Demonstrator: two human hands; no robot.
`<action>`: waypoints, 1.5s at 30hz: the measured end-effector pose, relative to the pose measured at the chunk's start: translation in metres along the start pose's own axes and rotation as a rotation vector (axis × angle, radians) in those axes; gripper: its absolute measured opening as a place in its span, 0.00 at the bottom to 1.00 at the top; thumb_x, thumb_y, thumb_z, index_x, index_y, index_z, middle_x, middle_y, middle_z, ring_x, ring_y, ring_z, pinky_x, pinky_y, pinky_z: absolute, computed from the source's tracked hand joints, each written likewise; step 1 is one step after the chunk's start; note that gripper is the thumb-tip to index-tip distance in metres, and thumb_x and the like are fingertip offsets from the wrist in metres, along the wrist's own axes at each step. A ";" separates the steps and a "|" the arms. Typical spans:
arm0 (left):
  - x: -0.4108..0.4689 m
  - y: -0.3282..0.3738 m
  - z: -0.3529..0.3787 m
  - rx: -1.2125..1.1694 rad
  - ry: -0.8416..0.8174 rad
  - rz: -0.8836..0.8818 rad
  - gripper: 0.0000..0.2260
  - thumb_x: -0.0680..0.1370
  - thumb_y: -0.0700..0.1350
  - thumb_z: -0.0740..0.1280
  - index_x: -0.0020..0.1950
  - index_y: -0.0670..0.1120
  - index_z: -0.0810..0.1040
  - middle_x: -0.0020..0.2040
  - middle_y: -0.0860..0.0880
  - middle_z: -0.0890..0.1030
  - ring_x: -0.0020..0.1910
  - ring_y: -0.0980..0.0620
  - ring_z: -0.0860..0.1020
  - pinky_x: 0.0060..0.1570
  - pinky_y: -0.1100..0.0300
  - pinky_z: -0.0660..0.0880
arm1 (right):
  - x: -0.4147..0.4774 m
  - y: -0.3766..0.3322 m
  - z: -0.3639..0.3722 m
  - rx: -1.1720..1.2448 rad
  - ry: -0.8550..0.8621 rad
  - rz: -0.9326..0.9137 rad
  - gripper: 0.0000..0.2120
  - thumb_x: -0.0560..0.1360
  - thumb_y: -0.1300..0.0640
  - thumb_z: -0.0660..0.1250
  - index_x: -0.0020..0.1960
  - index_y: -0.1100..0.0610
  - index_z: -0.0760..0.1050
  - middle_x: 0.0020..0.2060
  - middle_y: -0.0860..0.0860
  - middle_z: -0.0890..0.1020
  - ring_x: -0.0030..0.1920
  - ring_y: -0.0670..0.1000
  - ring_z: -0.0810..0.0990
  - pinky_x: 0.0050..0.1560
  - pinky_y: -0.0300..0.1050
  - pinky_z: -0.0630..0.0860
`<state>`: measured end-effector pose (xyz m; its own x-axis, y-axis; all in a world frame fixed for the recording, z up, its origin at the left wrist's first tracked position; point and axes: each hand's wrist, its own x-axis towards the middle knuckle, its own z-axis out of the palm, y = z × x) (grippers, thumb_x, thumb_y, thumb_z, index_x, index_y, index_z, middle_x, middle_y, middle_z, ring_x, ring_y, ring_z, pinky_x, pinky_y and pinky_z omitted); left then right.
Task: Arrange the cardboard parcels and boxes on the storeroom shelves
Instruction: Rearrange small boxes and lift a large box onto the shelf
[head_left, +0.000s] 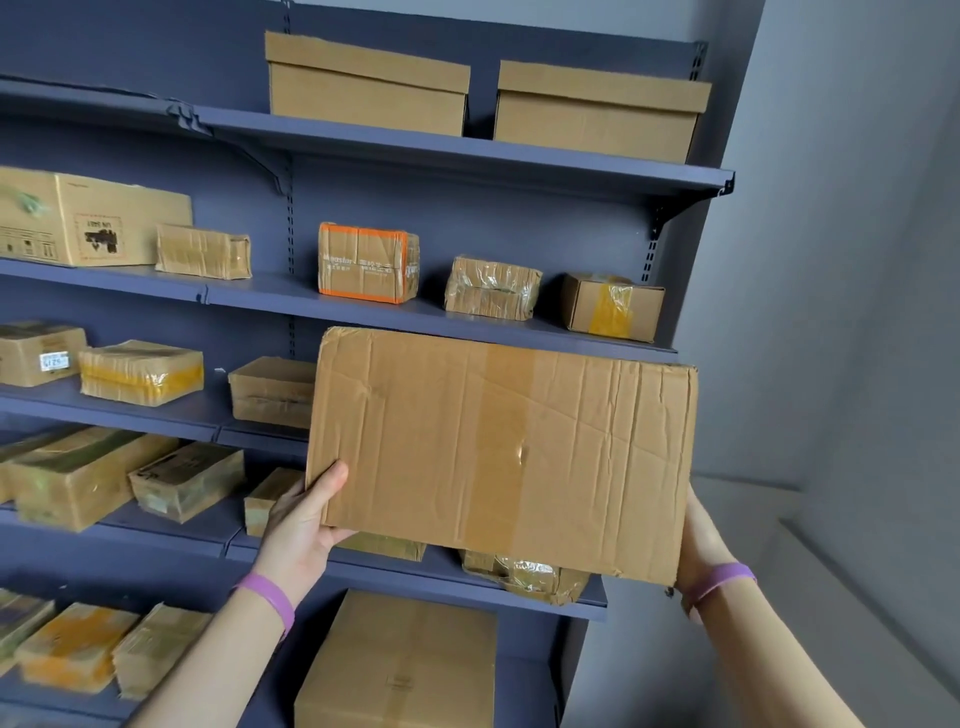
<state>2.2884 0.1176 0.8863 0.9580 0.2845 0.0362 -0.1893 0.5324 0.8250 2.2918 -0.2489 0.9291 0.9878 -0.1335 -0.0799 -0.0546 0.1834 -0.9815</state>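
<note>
One large box (501, 457) is held in the air in front of the shelving unit (467, 156), off every shelf. The left hand (304, 525) grips its 8 o'clock corner, thumb on the front. The right hand (698, 545) grips its 4 o'clock edge, fingers hidden. At 12 o'clock, the top shelf carries two lidded boxes: left lidded box (366, 85), right lidded box (600, 111). Three small parcels (491, 287) sit one shelf below them.

Bare shelf (283, 295) beside orange-taped parcel (366, 262)

A storeroom: tall blue-grey metal shelves (415, 148) hung on slotted uprights (290, 228) and brackets (680, 205), loaded with taped cardboard parcels (366, 262) and two lidded boxes (366, 85) on the top shelf, beside a plain grey wall (857, 260).
</note>
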 end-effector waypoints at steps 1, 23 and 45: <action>0.000 0.000 0.000 -0.005 0.003 -0.001 0.14 0.73 0.46 0.71 0.59 0.50 0.79 0.59 0.48 0.83 0.61 0.46 0.79 0.53 0.46 0.77 | 0.003 0.007 -0.001 0.021 0.021 0.004 0.21 0.79 0.36 0.59 0.56 0.50 0.80 0.39 0.48 0.87 0.39 0.50 0.83 0.35 0.43 0.75; 0.024 -0.002 0.029 -0.274 -0.017 -0.160 0.20 0.76 0.52 0.69 0.67 0.50 0.74 0.64 0.43 0.80 0.64 0.44 0.77 0.70 0.44 0.69 | 0.010 0.033 0.022 0.902 -0.270 0.058 0.25 0.81 0.39 0.58 0.48 0.57 0.85 0.42 0.55 0.87 0.39 0.55 0.87 0.33 0.50 0.82; -0.007 -0.026 0.119 -0.473 -0.072 -0.209 0.27 0.74 0.68 0.66 0.63 0.50 0.77 0.56 0.41 0.84 0.58 0.39 0.79 0.47 0.40 0.76 | 0.027 0.028 0.026 0.721 -0.433 -0.085 0.40 0.60 0.41 0.83 0.67 0.57 0.78 0.66 0.59 0.79 0.60 0.58 0.82 0.60 0.60 0.79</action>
<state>2.3123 0.0069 0.9317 0.9950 0.0870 -0.0495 -0.0532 0.8784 0.4749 2.3207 -0.2222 0.9043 0.9609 0.1834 0.2072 -0.0166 0.7858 -0.6183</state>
